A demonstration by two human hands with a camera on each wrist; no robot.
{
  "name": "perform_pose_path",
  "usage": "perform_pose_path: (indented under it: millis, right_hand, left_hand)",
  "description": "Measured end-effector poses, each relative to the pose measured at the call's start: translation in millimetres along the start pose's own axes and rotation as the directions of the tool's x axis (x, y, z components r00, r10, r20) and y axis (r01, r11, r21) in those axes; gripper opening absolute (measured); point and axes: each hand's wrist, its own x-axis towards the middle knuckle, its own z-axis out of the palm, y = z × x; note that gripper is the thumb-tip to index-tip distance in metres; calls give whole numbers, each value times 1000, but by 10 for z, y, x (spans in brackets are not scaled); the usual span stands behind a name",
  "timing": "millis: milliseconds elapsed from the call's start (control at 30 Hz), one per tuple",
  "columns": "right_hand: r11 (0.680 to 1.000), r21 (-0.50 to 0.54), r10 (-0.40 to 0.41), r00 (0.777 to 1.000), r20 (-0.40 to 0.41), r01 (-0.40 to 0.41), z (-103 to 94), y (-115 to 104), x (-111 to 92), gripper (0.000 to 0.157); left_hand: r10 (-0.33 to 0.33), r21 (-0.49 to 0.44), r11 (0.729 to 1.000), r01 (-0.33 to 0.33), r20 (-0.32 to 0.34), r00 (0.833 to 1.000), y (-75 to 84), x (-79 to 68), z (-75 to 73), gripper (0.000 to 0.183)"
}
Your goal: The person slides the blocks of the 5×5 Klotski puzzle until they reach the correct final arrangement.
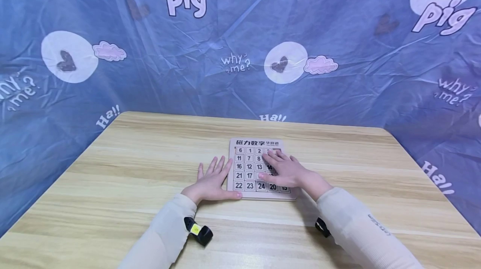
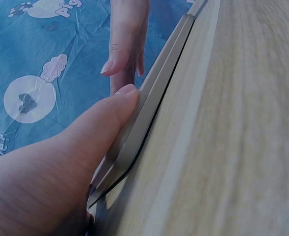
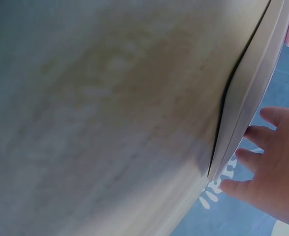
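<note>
A flat light-coloured number slide puzzle (image 1: 259,196) lies on the table, with rows of numbered tiles and Chinese lettering along its top. My left hand (image 1: 212,183) rests at its left side, fingers spread and straight. The left thumb (image 2: 119,103) lies on the puzzle's lower-left rim. Over the right-hand tiles reaches my right hand (image 1: 287,171), its fingers extended towards the top right corner and its thumb over the middle columns. It hides several tiles. In the right wrist view the right hand's fingers (image 3: 260,135) are beside the puzzle's edge (image 3: 242,93).
The wood-grain table (image 1: 131,156) spreads around the puzzle. A blue printed cloth (image 1: 240,22) hangs behind it and at both sides. Each sleeved forearm carries a black strap; the left strap (image 1: 199,231) has a yellow label.
</note>
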Motion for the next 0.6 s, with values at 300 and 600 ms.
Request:
perform_pose_path:
  millis: [300,600]
  right_hand:
    - [1000,-7,5,1000,9,-5,9,-27,22,79]
    - [1000,-4,12,1000,11,-12,11,-28,27,80]
  left_hand:
    - [-3,-4,1000,3,2,1000,-1,2,-2,106]
    - [2,-14,1000,-2,-4,1000,4,-8,-14,106]
